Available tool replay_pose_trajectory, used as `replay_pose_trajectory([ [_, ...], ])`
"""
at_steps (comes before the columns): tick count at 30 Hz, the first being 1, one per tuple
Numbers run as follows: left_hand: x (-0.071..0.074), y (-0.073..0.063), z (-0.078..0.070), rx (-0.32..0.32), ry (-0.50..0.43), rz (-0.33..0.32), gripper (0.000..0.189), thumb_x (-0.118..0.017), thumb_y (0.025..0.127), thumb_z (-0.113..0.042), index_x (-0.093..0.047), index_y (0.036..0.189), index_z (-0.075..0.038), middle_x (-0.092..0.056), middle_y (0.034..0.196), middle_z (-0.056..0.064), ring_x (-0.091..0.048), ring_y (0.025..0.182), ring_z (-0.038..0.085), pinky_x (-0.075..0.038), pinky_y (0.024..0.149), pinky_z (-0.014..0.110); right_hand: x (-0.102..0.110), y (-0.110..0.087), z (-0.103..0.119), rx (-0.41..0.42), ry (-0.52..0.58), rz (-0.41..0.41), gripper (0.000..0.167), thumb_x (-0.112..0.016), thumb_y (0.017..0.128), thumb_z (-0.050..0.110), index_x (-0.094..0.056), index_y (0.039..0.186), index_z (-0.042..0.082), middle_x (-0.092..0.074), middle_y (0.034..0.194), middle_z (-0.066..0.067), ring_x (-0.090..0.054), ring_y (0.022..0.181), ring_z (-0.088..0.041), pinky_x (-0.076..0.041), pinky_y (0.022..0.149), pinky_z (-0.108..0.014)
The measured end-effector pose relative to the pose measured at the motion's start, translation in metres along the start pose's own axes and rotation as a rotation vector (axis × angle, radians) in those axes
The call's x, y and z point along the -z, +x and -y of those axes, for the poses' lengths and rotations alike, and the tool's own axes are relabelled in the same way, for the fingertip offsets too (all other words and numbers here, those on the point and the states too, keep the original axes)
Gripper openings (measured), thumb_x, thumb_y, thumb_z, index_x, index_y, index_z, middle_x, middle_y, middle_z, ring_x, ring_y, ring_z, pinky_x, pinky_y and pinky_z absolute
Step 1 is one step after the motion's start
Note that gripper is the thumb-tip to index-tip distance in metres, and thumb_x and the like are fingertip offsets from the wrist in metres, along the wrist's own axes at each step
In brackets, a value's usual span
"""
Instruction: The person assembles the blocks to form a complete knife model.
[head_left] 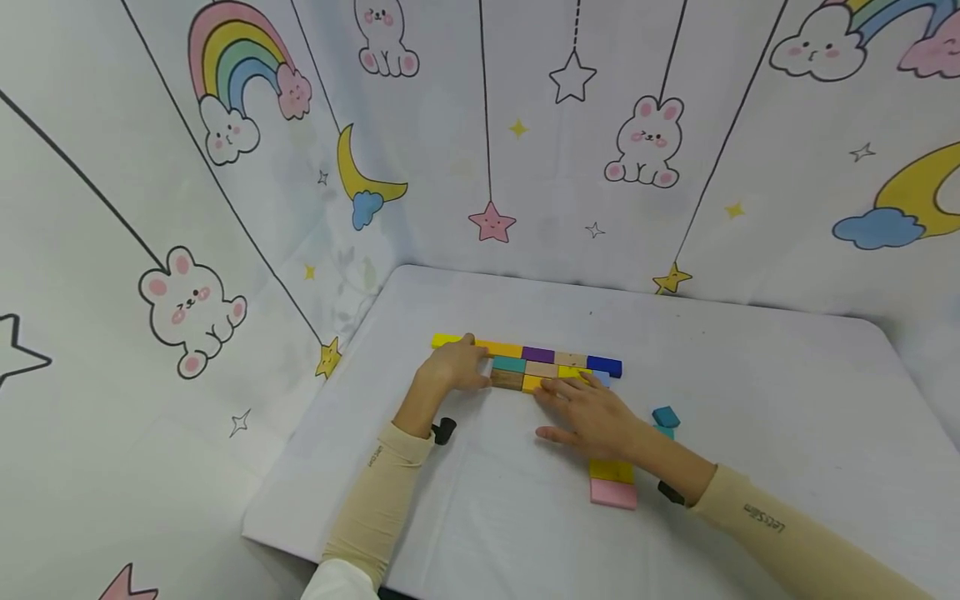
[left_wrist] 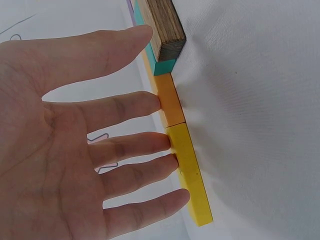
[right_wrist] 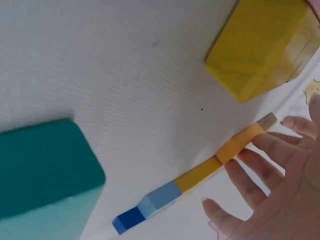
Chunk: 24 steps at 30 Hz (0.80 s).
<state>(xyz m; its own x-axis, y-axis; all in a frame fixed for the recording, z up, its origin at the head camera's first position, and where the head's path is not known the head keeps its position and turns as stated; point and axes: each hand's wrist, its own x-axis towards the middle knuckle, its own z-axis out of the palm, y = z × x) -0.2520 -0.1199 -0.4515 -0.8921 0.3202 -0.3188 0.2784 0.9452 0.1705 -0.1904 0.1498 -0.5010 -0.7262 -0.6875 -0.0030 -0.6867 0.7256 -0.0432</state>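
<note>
Coloured blocks lie in rows pressed together on the white table. The back row runs from a yellow block and an orange block through a purple block to a dark blue block. Before it are a teal block, a brown wooden block and a light blue block. My left hand is at the rows' left end, straight fingers touching the yellow and orange blocks, thumb beside the brown one. My right hand reaches over the front row, fingertips at its orange block.
Nearer the front edge, a yellow block and a pink block lie together below my right hand. Teal blocks sit to the right, partly behind the right forearm. A patterned white cloth hangs behind the table.
</note>
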Motion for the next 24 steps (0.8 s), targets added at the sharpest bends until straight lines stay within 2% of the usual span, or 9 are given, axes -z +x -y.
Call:
replay_pose_trajectory([
  [10, 0.0007, 0.0030, -0.0018, -0.011, 0.010, 0.006, 0.065, -0.074, 0.096, -0.042, -0.056, 0.153, -0.016, -0.044, 0.156, 0.019, -0.062, 0.120, 0.034, -0.055, 0.100, 0.049, 0.0014, -0.0009, -0.0011, -0.020, -0.008, -0.002, 0.076, -0.055, 0.099, 0.069, -0.051, 0.156, 0.018, -0.048, 0.160, -0.008, -0.044, 0.148, -0.031, -0.028, 0.121, -0.063],
  [24, -0.0013, 0.0036, -0.0005, 0.005, 0.012, 0.008, 0.064, -0.074, 0.096, -0.040, -0.057, 0.152, -0.016, -0.042, 0.158, 0.020, -0.060, 0.127, 0.035, -0.053, 0.103, 0.050, -0.0004, 0.0001, 0.0024, -0.038, 0.016, 0.003, 0.076, -0.052, 0.100, 0.069, -0.050, 0.157, 0.018, -0.046, 0.161, -0.009, -0.042, 0.149, -0.032, -0.028, 0.121, -0.062],
])
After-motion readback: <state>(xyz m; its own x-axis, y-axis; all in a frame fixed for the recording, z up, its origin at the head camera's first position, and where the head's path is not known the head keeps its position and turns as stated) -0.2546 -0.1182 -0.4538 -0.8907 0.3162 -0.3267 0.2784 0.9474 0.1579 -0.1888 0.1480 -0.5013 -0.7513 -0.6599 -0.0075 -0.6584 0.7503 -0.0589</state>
